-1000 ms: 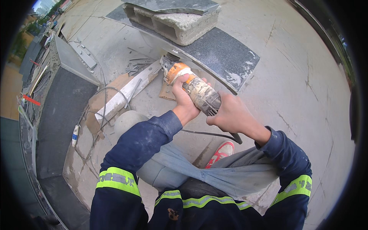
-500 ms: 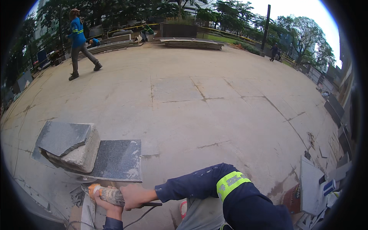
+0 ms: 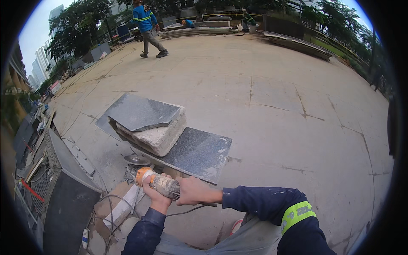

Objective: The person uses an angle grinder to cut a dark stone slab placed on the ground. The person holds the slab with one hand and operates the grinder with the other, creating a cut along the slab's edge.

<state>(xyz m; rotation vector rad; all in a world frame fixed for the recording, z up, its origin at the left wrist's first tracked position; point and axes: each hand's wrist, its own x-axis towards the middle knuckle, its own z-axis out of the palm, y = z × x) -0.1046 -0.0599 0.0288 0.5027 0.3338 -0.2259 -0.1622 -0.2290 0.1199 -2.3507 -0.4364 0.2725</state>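
Note:
Both my hands are closed around an angle grinder (image 3: 165,185) with an orange head and a dusty, worn body. My left hand (image 3: 156,196) wraps the body near the head, and my right hand (image 3: 193,190) grips the rear, where a cord trails off. The grinder's round metal disc (image 3: 137,160) is close to the near edge of a dark grey stone slab (image 3: 199,153); whether they touch, I cannot tell. On that slab rests a rough, pale stone block (image 3: 172,135), topped by a grey slab piece (image 3: 144,111) with a broken edge.
Cardboard and a white strip (image 3: 123,207) lie beside my left forearm, with loose cable (image 3: 111,212) around them. Further left stands a dark panel (image 3: 66,212) near piled scrap. A person in a blue top (image 3: 144,19) walks far off, before stacked boards (image 3: 199,32).
My view has turned left, so the slabs and grinder appear further right and more of the left-hand scrap shows. Both hands keep their hold. The far person is still mid-stride.

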